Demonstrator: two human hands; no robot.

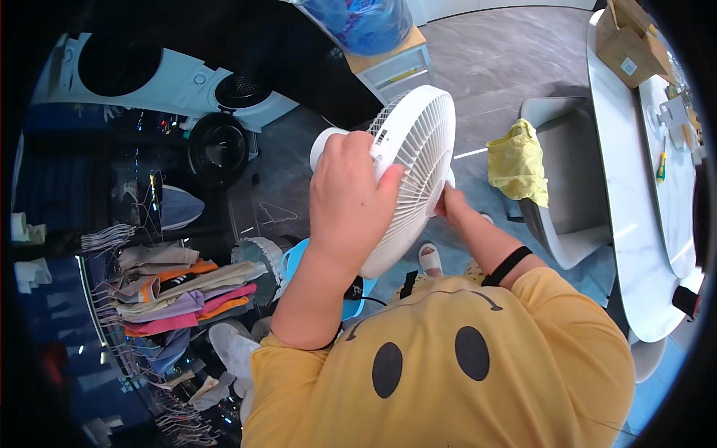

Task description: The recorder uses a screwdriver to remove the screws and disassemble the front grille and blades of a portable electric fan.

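Note:
A white electric fan [424, 160] with a ribbed round grille is held up in front of my chest, its head tilted. My left hand [349, 190] is wrapped over the rim on the left side, thumb lying against the grille, next to the rounded white part behind it. On the fan's right side, my right hand [448, 203] grips near the edge; most of its fingers are hidden behind the fan. Below the fan, a light blue basket [293, 260] is partly covered by my left forearm.
A grey chair [571, 168] with a yellow cloth [519, 164] stands to the right, beside a white marbled table [624, 194] bearing a cardboard box [633, 45]. Hanging clothes [183, 299] fill the left. A washing machine door [218, 149] hangs open at upper left.

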